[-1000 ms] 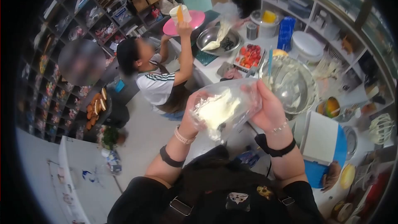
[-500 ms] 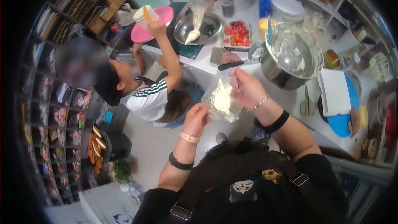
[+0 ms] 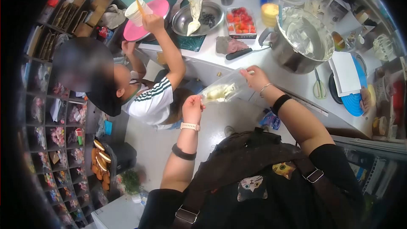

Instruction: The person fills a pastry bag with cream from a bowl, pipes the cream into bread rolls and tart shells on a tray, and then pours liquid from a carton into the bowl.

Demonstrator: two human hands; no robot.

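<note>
A clear plastic piping bag (image 3: 219,93) with pale cream in it is stretched between my hands, above the floor in front of the counter. My left hand (image 3: 193,109) pinches its lower left end. Up and to the right, my right hand (image 3: 257,79) grips the other end, fingers closed on the plastic. The cream lies in the middle and left part of the bag. Beyond my right hand stands a steel mixing pot (image 3: 299,48) with cream smeared on its inner wall. A black-handled spatula (image 3: 239,54) lies on the counter near the pot.
To the left, a person in a cap (image 3: 148,106) holds a white tub (image 3: 137,13) over a pink round board (image 3: 148,27). On the counter are a steel bowl (image 3: 178,27) with another filled piping bag (image 3: 194,21), a fruit box (image 3: 241,22) and green-handled scissors (image 3: 319,89).
My hands have moved apart and pulled the bag lengthwise; it was bunched and more upright before. The right hand has shifted right, the left slightly left. The camera view has shifted slightly.
</note>
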